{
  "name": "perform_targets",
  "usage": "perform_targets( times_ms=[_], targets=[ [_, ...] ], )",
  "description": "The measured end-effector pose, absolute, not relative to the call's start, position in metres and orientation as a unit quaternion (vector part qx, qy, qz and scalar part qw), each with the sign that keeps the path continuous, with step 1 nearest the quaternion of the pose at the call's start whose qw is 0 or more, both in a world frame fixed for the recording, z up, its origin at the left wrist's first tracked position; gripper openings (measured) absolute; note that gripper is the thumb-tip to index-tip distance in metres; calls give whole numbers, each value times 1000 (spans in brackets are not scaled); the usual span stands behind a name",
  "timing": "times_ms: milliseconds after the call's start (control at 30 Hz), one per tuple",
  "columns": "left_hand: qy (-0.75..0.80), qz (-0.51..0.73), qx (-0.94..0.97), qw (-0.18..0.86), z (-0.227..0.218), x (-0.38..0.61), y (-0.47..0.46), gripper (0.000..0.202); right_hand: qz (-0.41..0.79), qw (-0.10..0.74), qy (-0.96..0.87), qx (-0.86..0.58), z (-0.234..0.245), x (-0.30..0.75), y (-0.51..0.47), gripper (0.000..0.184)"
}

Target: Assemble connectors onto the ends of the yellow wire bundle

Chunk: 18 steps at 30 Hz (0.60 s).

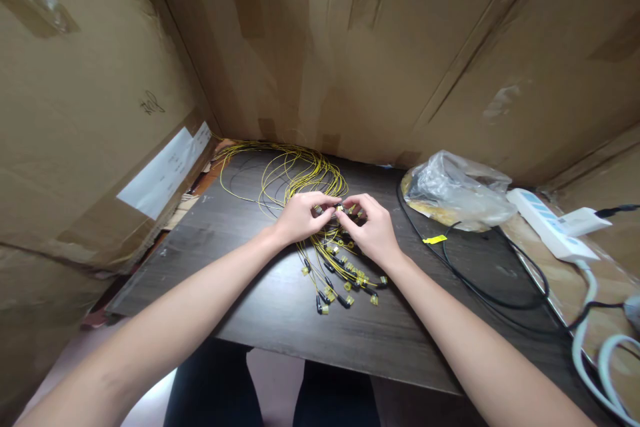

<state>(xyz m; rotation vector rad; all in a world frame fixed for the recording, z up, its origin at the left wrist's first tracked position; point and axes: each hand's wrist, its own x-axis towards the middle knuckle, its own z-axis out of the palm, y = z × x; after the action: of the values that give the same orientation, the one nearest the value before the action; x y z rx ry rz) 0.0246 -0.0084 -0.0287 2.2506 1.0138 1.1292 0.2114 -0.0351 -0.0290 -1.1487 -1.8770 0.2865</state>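
Note:
A bundle of thin yellow cables point(295, 173) lies coiled on the dark wooden table point(260, 307). Their ends, with several small black and yellow connectors point(345, 283), fan out toward me. My left hand point(299, 217) and my right hand point(370, 230) meet above these ends. Both pinch one small connector point(339, 208) between thumb and fingertips. The fingers of both hands are closed around it.
Cardboard walls point(350, 47) surround the table on the left, back and right. A crumpled clear plastic bag point(457, 190) lies at the right. Beside it run a black cable point(480, 290) with a yellow tag, a white power strip point(550, 227) and white cords point(590, 340).

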Motion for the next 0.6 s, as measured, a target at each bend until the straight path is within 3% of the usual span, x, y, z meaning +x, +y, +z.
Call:
perform_targets(
  times_ms=[167, 600],
  targets=[
    [369, 385, 815, 227, -29, 22, -7, 63, 75, 415, -796, -435, -31, 211, -34, 15],
    [373, 387, 823, 184, -29, 23, -10, 51, 44, 353, -824, -441, -33, 212, -36, 18]
  ],
)
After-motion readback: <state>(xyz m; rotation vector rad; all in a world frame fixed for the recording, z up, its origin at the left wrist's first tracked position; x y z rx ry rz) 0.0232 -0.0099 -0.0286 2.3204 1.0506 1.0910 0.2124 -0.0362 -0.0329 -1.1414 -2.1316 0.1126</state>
